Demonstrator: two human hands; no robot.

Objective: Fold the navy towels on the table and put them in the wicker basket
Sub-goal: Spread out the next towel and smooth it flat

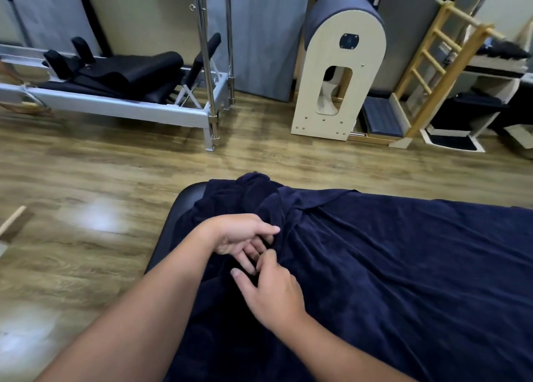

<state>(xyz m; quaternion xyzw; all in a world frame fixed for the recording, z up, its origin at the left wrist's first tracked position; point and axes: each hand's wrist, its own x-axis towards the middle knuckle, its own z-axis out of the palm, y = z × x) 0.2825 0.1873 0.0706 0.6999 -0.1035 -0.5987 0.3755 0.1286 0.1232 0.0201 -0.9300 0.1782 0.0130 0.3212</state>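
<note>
Wood floor (86, 179) beyond table edge (173, 223) — towels (389, 266) bunched.

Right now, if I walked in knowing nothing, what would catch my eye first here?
Probably the big rumpled navy towel spread over the black padded table in the foreground, with the person's left hand and right hand meeting at its bunched left end, fingers working into the folds. Behind, on the wood floor, stand a pale wooden arch-shaped barrel with a blue top and a metal-framed exercise bed at the left.
</note>
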